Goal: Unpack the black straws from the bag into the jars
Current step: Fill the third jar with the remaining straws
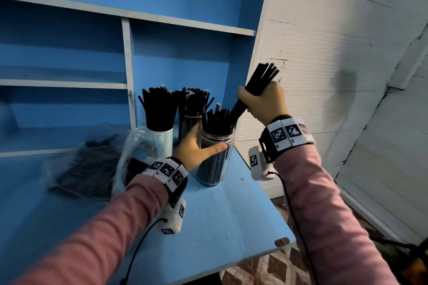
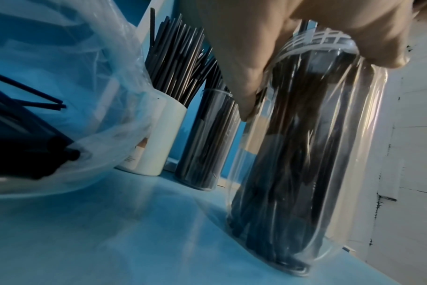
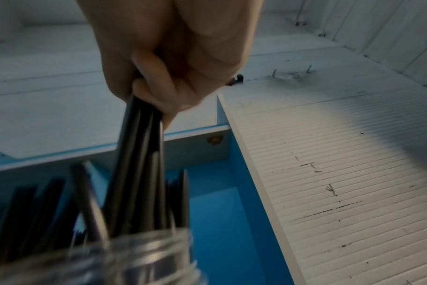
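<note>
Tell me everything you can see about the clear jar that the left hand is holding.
The clear jar is a tall, see-through cylinder, plastic or glass by its look, with a threaded neck and no lid. It stands on the blue desk near the right edge, tilted slightly. Many black straws fill it and stick out of the top. The left hand grips its upper part. The right hand holds a bundle of straws whose lower ends enter the mouth.

Dim bluish light; soft shadow on wall [image 1: 345, 83]; wrist views blurred, edges warped
</note>
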